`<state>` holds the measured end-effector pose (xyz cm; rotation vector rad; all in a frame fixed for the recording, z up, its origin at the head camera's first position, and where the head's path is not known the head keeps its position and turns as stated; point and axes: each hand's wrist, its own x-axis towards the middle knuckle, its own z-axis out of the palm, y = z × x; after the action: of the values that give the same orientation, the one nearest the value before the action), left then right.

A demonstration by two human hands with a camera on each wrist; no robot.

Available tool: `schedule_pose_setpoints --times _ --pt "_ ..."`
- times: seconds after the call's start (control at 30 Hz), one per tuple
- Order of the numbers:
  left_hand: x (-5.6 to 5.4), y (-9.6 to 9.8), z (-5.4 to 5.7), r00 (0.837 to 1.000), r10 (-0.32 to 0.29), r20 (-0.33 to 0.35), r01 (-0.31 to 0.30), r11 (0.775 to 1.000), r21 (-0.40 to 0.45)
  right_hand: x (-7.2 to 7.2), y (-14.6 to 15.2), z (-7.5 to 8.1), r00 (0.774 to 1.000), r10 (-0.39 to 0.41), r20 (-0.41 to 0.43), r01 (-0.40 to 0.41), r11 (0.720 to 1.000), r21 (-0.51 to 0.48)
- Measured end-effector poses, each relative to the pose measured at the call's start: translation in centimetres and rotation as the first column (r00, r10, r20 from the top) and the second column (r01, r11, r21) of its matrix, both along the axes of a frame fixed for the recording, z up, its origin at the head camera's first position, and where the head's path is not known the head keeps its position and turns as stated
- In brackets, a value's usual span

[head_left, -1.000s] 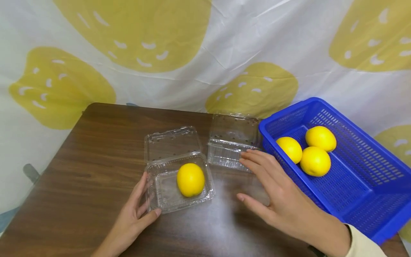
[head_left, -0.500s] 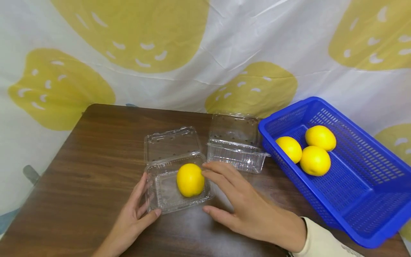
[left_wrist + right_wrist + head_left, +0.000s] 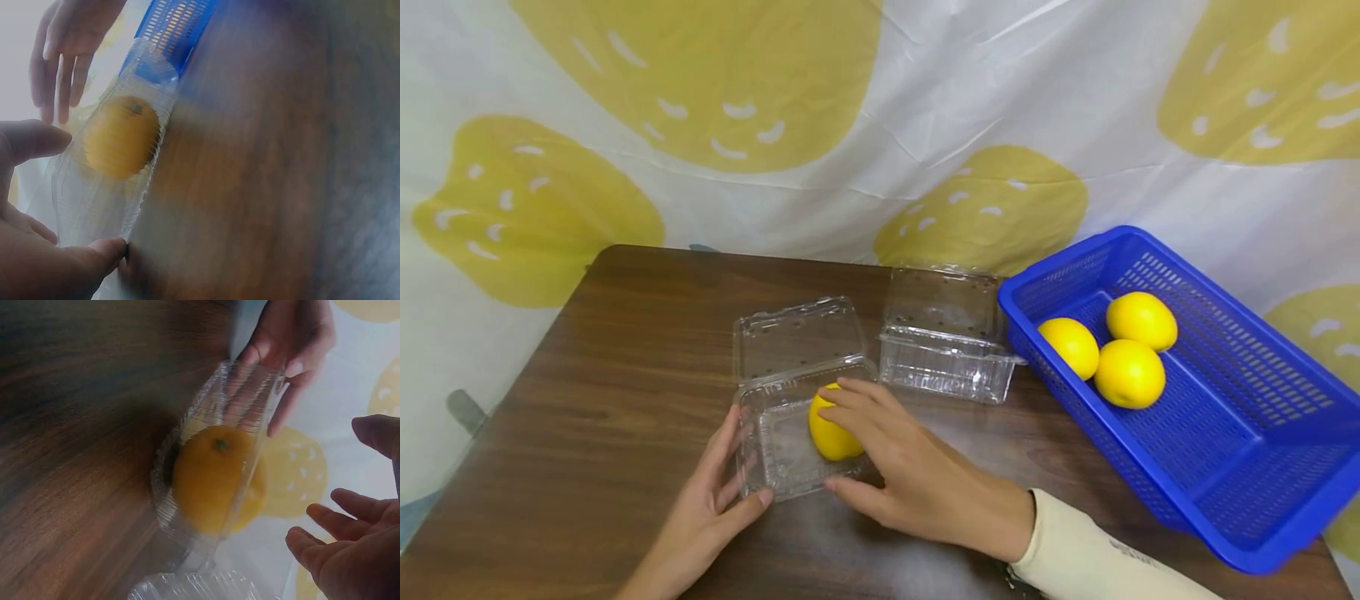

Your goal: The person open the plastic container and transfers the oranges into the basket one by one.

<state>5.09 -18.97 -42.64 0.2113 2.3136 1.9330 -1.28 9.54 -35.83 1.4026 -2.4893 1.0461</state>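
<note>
A clear plastic clamshell container (image 3: 784, 442) lies on the table with its lid folded back. Inside it, toward the right, sits a yellow citrus fruit (image 3: 827, 429), which looks more orange and shows a green stem end in the right wrist view. My left hand (image 3: 707, 504) holds the container's left side, thumb at the near corner and fingers along the side wall. My right hand (image 3: 917, 471) hovers over the right side, fingers spread and partly covering the fruit. In the right wrist view its fingers (image 3: 353, 506) stand apart from the fruit (image 3: 215, 481).
A second clear clamshell container (image 3: 947, 371), lid up, stands behind to the right. Beside it, a blue plastic basket (image 3: 1210, 437) holds three yellow fruits (image 3: 1130, 373). A white curtain (image 3: 775, 208) with yellow fruit prints hangs behind the brown table (image 3: 625, 358).
My right hand has moved left from beside the second container to over the fruit in the nearer one. The left hand and the fruit have stayed in place.
</note>
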Motion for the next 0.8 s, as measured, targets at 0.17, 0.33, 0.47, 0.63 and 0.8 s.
schedule_pose_setpoints --times 0.17,0.33,0.47,0.63,0.8 --pt "0.0 -0.1 -0.1 1.0 -0.001 -0.012 0.001 1.0 -0.001 -0.7 -1.1 -0.6 0.999 -0.052 -0.014 0.053 0.996 0.065" --pt "0.0 -0.1 -0.1 1.0 -0.005 -0.024 0.005 1.0 0.003 -1.6 -2.2 -0.9 0.984 -0.101 -0.145 0.125 0.978 0.166" --pt "-0.1 -0.2 -0.1 1.0 -0.007 -0.017 0.006 1.0 -0.005 -2.2 -2.8 -1.2 0.974 -0.114 -0.198 0.161 0.957 0.243" --pt "-0.1 -0.2 -0.1 1.0 -0.005 -0.013 0.005 1.0 -0.015 -2.9 -3.1 -2.0 0.974 -0.118 -0.193 0.165 0.955 0.246" --pt "-0.1 -0.2 0.0 1.0 -0.004 -0.013 0.004 1.0 -0.004 -3.4 -3.2 -2.6 0.979 -0.118 -0.168 0.158 0.956 0.247"
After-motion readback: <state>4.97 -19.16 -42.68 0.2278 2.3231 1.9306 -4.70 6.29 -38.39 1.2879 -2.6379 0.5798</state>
